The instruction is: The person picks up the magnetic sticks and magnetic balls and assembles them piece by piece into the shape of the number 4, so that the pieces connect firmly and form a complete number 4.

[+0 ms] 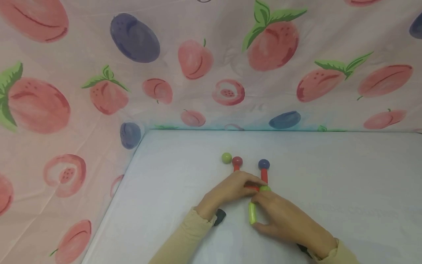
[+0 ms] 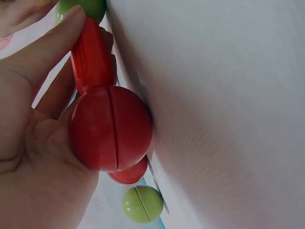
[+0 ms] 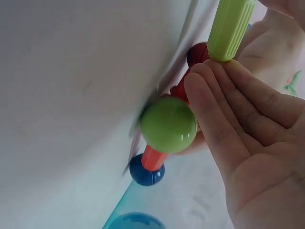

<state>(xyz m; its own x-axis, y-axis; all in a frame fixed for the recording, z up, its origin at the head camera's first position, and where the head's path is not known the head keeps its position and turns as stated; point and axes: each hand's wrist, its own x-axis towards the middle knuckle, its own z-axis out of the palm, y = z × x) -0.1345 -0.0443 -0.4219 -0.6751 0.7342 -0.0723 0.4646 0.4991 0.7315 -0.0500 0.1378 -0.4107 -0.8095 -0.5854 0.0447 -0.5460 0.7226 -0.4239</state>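
Observation:
In the head view my left hand [image 1: 232,187] reaches over a joined set of red rods and coloured balls. Its thumb and fingers pinch a red rod [image 2: 93,55] between a red ball [image 2: 110,129] and a green ball [image 3: 169,124]. From that green ball another red rod [image 1: 264,176] runs away to a blue ball [image 1: 263,164]. My right hand [image 1: 285,218] holds a light green ridged rod [image 1: 252,213] between thumb and fingertips. The fingers of this hand lie close beside the green ball. The left hand partly hides the set in the head view.
A loose-looking lime green ball [image 1: 226,158] sits next to a far red ball [image 1: 237,161], which has a short stretch of red rod showing. The white table [image 1: 346,183] meets a fruit-patterned cloth [image 1: 224,62] at its back and left edges.

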